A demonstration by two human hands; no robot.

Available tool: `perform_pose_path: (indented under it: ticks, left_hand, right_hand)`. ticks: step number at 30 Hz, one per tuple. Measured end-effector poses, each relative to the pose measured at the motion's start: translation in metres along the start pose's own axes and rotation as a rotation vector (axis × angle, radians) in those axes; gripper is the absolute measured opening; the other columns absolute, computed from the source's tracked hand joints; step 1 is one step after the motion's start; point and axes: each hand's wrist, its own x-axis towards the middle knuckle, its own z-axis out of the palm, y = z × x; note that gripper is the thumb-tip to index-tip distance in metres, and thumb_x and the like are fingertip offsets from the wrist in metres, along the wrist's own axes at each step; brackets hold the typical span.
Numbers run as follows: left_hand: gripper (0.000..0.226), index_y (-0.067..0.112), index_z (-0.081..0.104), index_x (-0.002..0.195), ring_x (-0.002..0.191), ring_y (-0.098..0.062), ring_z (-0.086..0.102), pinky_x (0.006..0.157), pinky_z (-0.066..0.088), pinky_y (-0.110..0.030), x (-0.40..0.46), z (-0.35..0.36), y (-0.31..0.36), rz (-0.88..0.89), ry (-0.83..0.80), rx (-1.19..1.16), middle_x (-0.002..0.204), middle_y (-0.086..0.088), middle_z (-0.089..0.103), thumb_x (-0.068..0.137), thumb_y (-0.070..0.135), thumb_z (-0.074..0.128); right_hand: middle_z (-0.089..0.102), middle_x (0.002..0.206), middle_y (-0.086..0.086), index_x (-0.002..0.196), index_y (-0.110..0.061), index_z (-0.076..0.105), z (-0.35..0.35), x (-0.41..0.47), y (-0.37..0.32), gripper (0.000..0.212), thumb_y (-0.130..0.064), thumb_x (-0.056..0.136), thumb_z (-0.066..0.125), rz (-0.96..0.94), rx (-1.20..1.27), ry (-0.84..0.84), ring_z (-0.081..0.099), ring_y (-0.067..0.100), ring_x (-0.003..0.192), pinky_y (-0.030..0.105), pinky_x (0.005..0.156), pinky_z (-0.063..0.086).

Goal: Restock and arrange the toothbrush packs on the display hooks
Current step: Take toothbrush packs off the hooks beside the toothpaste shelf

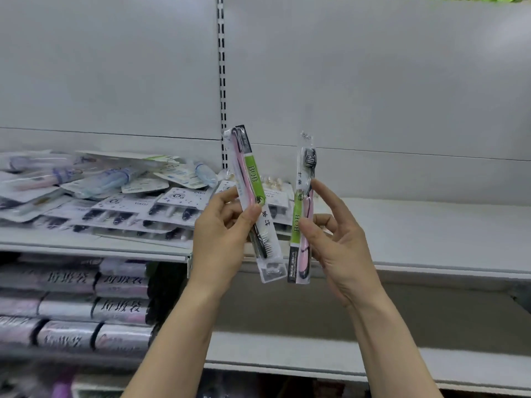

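Nearest you, your left hand (pixel 227 225) pinches one toothbrush pack (pixel 253 196) between thumb and curled fingers, the pack tilted with its top toward 11 o'clock and the bristle end pointing down. Your right hand (pixel 333 237) holds a second pack (pixel 303 222) at about 3 o'clock from the first, close to upright with its bristles up, thumb on its front edge and index fingertip at its side; the other fingers hang loosely curled. The two packs are apart, not touching.

Beyond your hands, at 10 o'clock, a loose heap of carded packs (pixel 115 196) lies on the white shelf (pixel 416 234). Farther back stands the grey back panel (pixel 373 81) with its slotted upright (pixel 221 67) at 12 o'clock. No display hook shows anywhere, so you cannot tell where these packs will hang.

You look to be at the sorting step, comparing the two before placing them. Next, turn the left pack so both face the same way up, then find the hanging holes at their tops.
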Motion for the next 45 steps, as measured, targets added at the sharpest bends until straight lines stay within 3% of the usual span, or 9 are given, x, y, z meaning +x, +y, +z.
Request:
perform_pose_path:
  ticks: [7, 12, 20, 27, 32, 36, 39, 43, 45]
  left_hand:
    - [0.061, 0.031, 0.042, 0.142, 0.090, -0.027, 0.072, 0.089, 0.055, -0.047, -0.025, -0.053, 0.012, 0.089, 0.071, 0.046, 0.087, -0.009, 0.075, 0.091, 0.008, 0.066]
    - [0.062, 0.024, 0.040, 0.143, 0.088, -0.016, 0.072, 0.084, 0.057, -0.037, -0.040, -0.112, 0.028, 0.078, 0.154, 0.081, 0.088, -0.003, 0.075, 0.090, 0.012, 0.069]
    - [0.062, 0.029, 0.039, 0.143, 0.086, -0.010, 0.071, 0.075, 0.055, -0.025, -0.061, -0.269, 0.065, 0.093, 0.296, 0.195, 0.086, 0.003, 0.075, 0.089, 0.020, 0.070]
    - [0.064, 0.041, 0.039, 0.141, 0.087, -0.018, 0.071, 0.085, 0.056, -0.050, -0.087, -0.444, 0.105, 0.089, 0.428, 0.347, 0.089, 0.001, 0.075, 0.089, 0.024, 0.072]
    - [0.074, 0.047, 0.034, 0.143, 0.085, -0.018, 0.072, 0.082, 0.058, -0.052, -0.101, -0.556, 0.134, 0.107, 0.522, 0.388, 0.086, -0.003, 0.074, 0.086, 0.023, 0.075]
    - [0.081, 0.039, 0.035, 0.146, 0.092, -0.014, 0.072, 0.090, 0.056, -0.041, -0.110, -0.625, 0.150, 0.085, 0.562, 0.352, 0.093, -0.002, 0.075, 0.080, 0.021, 0.080]
    - [0.082, 0.036, 0.036, 0.144, 0.091, -0.010, 0.071, 0.091, 0.054, -0.035, -0.113, -0.679, 0.156, 0.087, 0.628, 0.344, 0.090, -0.001, 0.076, 0.079, 0.015, 0.081]
    - [0.078, 0.032, 0.038, 0.142, 0.085, -0.007, 0.071, 0.092, 0.055, -0.036, -0.104, -0.763, 0.159, 0.073, 0.736, 0.362, 0.082, 0.010, 0.075, 0.080, 0.011, 0.079]
    - [0.074, 0.030, 0.039, 0.140, 0.085, -0.007, 0.071, 0.091, 0.056, -0.038, -0.094, -0.812, 0.160, 0.076, 0.774, 0.387, 0.082, 0.014, 0.074, 0.081, 0.008, 0.078]
  right_hand:
    - [0.068, 0.082, -0.002, 0.127, -0.026, 0.064, 0.055, -0.010, 0.014, 0.046, -0.009, 0.084, 0.071, -0.016, 0.063, -0.131, 0.069, 0.018, 0.078, 0.031, 0.068, 0.059]
    - [0.066, 0.092, 0.014, 0.119, -0.021, 0.062, 0.113, -0.013, 0.016, 0.045, -0.021, 0.077, 0.077, -0.016, 0.014, -0.177, 0.073, 0.029, 0.082, 0.050, 0.078, 0.062]
    - [0.067, 0.097, 0.009, 0.114, -0.019, 0.060, 0.268, -0.033, 0.029, 0.033, -0.016, 0.085, 0.076, -0.015, 0.068, -0.253, 0.068, 0.011, 0.076, 0.026, 0.070, 0.054]
    - [0.060, 0.090, 0.015, 0.089, -0.036, 0.061, 0.454, -0.072, 0.042, 0.035, -0.014, 0.077, 0.085, 0.039, 0.249, -0.133, 0.063, 0.022, 0.072, 0.034, 0.067, 0.050]
    - [0.054, 0.082, 0.010, 0.099, -0.023, 0.054, 0.576, -0.104, 0.046, 0.034, -0.006, 0.083, 0.079, 0.005, 0.340, -0.139, 0.058, 0.009, 0.061, 0.020, 0.060, 0.046]
    - [0.058, 0.074, 0.002, 0.099, -0.021, 0.051, 0.663, -0.126, 0.056, 0.035, -0.003, 0.084, 0.077, 0.010, 0.358, -0.189, 0.059, 0.015, 0.065, 0.027, 0.065, 0.048]
    - [0.061, 0.080, 0.011, 0.102, -0.018, 0.051, 0.725, -0.135, 0.070, 0.035, -0.002, 0.085, 0.076, 0.032, 0.364, -0.257, 0.062, 0.016, 0.068, 0.025, 0.065, 0.051]
    - [0.068, 0.095, 0.019, 0.109, -0.016, 0.056, 0.806, -0.139, 0.094, 0.031, -0.013, 0.087, 0.077, 0.024, 0.273, -0.402, 0.068, 0.017, 0.078, 0.032, 0.072, 0.056]
    - [0.073, 0.085, 0.011, 0.117, -0.021, 0.057, 0.846, -0.133, 0.108, 0.035, -0.020, 0.089, 0.076, -0.002, 0.195, -0.480, 0.072, 0.018, 0.073, 0.034, 0.069, 0.058]
